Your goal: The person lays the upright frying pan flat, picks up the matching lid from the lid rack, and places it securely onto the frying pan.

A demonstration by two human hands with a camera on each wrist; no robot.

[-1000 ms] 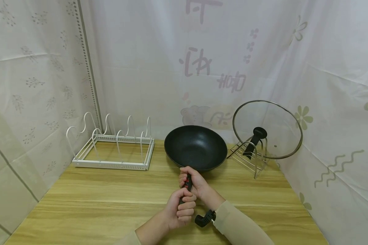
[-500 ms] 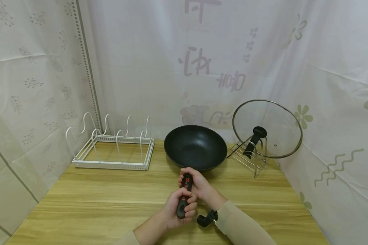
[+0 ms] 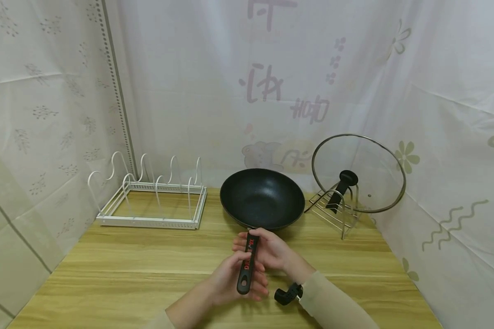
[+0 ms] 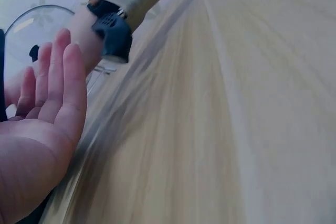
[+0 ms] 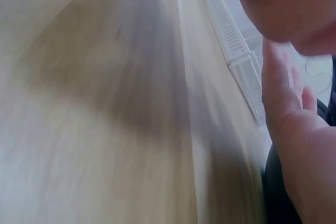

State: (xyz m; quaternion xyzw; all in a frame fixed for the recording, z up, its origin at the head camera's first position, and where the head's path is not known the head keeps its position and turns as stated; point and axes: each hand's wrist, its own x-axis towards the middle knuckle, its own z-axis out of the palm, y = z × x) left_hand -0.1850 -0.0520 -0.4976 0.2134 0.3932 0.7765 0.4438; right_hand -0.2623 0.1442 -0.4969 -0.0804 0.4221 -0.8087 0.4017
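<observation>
A black wok (image 3: 261, 201) stands on the wooden table (image 3: 127, 288), its dark handle (image 3: 247, 265) with red lettering pointing toward me in the head view. My left hand (image 3: 226, 279) lies beside and under the lower part of the handle, fingers loosened and thumb against it. Higher up, near the bowl, my right hand (image 3: 273, 251) has its thumb by the handle and its fingers extended behind it. The left wrist view shows the left hand (image 4: 44, 135) with straight fingers; the right hand (image 5: 304, 129) also looks unfurled in the right wrist view.
At the left stands a white wire rack (image 3: 148, 222) with upright loops. A glass lid (image 3: 378, 169) with a black knob leans in a small metal stand (image 3: 343, 219) right of the wok. A black wrist device (image 3: 288, 294) sits at the right sleeve. Curtains surround the table.
Both hands were gripping the wok handle; their fingers have since uncurled, leaving more of the handle visible. The right forearm shifted slightly right. The wok stayed put.
</observation>
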